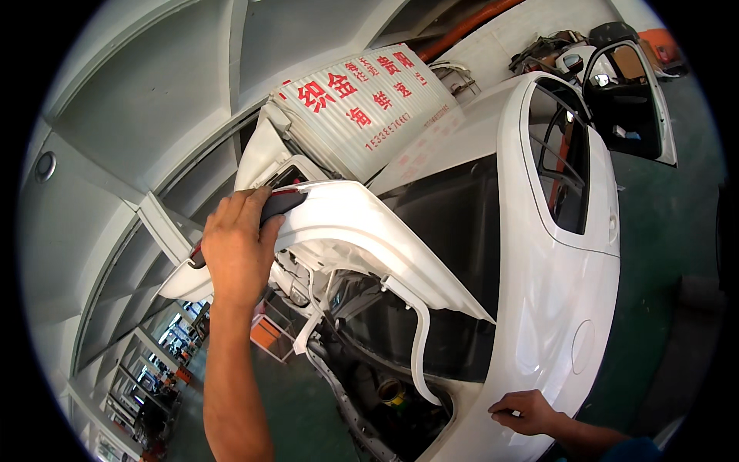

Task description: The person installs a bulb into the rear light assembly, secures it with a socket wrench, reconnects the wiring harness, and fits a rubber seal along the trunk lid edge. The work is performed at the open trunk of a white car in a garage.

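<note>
My left hand (237, 242) is raised and closed over the edge of the white trunk lid (362, 219), which stands open. Its fingers lie on a dark strip with a red edge (283, 203) along that edge, and part of the strip is hidden under the hand. Low on the right, my right hand (525, 412) is by the car's white rear side panel (550, 308), with its fingers curled in. What they hold, if anything, is hidden. Below the lid, a curved white hinge arm (418, 331) rises from the dark open trunk (400, 423).
A dark rear window (450, 208) lies beyond the lid. Behind the car stands a white corrugated box (366, 100) with red lettering. An open car door (631, 104) sticks out at the far right. An orange-and-white stand (271, 333) is on the green floor at left.
</note>
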`<state>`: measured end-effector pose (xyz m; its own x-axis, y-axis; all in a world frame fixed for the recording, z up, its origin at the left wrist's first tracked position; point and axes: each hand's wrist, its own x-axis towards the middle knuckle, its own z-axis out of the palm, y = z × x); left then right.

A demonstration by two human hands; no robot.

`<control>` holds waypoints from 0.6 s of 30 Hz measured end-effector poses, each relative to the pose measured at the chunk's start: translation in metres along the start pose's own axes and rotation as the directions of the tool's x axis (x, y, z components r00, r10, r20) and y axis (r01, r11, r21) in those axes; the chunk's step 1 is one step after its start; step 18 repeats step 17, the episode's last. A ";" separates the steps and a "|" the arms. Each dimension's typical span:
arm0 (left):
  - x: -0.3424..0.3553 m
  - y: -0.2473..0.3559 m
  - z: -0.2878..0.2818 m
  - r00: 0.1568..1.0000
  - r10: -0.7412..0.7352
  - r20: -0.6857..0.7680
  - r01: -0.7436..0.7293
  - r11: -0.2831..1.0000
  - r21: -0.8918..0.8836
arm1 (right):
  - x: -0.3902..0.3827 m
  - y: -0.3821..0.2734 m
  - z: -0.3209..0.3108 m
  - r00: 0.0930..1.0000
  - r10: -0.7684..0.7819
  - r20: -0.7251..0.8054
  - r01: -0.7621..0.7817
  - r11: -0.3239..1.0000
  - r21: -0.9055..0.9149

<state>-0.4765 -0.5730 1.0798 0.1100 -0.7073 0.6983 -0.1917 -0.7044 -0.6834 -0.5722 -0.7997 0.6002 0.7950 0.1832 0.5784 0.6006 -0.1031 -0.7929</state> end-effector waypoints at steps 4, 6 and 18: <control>0.001 0.000 0.000 1.000 0.000 0.010 0.000 1.000 -0.015 | -0.013 0.005 -0.001 0.998 0.054 0.029 -0.054 0.999 0.000; 0.002 0.001 -0.001 1.000 -0.001 0.024 0.000 1.000 0.015 | -0.019 0.005 -0.003 0.995 0.088 0.051 -0.088 0.996 -0.008; -0.021 0.017 -0.025 1.000 -0.021 -0.011 0.021 0.999 -0.038 | -0.043 0.004 0.022 0.964 0.129 0.234 -0.134 0.991 0.008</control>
